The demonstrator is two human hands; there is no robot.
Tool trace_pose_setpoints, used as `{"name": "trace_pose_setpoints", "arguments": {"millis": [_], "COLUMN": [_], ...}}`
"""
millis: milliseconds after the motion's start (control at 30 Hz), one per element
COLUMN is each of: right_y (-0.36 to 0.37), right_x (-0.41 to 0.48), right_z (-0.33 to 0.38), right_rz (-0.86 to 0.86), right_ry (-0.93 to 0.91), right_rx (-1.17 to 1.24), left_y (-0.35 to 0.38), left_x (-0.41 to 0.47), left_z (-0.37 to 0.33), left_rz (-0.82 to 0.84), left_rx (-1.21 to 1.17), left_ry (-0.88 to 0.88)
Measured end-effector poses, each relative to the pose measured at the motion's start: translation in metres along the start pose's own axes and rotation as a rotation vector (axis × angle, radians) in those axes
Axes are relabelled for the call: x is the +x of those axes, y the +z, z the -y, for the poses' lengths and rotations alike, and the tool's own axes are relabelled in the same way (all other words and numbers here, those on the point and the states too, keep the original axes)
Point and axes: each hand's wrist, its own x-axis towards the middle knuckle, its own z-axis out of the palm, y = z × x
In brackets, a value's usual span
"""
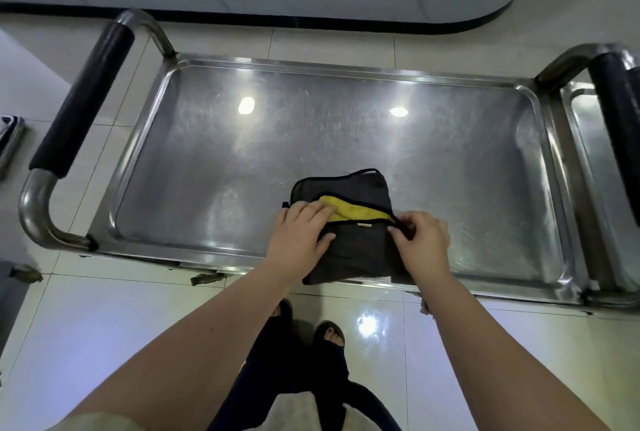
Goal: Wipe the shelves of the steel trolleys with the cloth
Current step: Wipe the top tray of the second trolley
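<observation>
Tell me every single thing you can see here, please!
trolley shelf: one, shiny silver steel, middle of the view
cloth: one, dark grey with a yellow inside, on the shelf's near edge
handle grips: two, black, at the left end and the right end
second trolley: one, silver, partly seen at the right edge
floor: pale glossy tiles, under the trolleys
feet: two, in dark sandals, bottom centre
left hand: one, rests on the cloth
right hand: one, pinches the cloth's black edge
</observation>
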Motion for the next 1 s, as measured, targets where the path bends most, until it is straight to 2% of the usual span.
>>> {"name": "trace_pose_setpoints", "arguments": {"millis": [100,200,333,367,467,533,600,667,733,833,1000], "right_y": [-0.006,-0.016,-0.014,-0.008,0.015,0.022,0.017,0.007,-0.002,-0.008,-0.001], "right_x": [0.004,0.013,0.050,0.059,0.074,0.073,0.064,0.048,0.029,0.006,0.001], "right_z": [0.018,0.033,0.044,0.046,0.041,0.033,0.025,0.017,0.006,-0.013,-0.008], "right_rz": [0.090,0.237,0.090,0.063,0.063,0.053,-0.002,-0.020,0.110,0.305,0.158], "right_ry": [-0.150,-0.128,0.007,0.041,0.087,0.032,-0.094,-0.321,-0.526,-0.590,-0.691], "right_rx": [0.262,0.504,0.611,0.604,0.454,0.310,0.212,0.136,0.048,-0.122,-0.318], "left_y": [-0.005,-0.017,-0.045,-0.047,-0.046,-0.036,-0.027,-0.019,-0.006,0.012,0.011], "left_x": [0.016,0.030,0.052,0.060,0.077,0.073,0.053,0.025,-0.004,-0.029,-0.020], "left_z": [0.002,0.014,0.033,0.036,0.031,0.023,0.012,0.002,-0.003,-0.001,0.004], "left_rz": [0.091,0.116,-0.027,-0.055,-0.048,-0.003,-0.060,-0.155,-0.183,-0.118,-0.209], "left_rx": [-0.063,-0.173,-0.526,-0.517,-0.249,-0.109,-0.088,-0.115,-0.088,-0.042,0.042], "left_ry": [-0.083,-0.085,-0.246,-0.250,-0.194,-0.162,-0.094,-0.001,0.084,0.096,0.169]}}
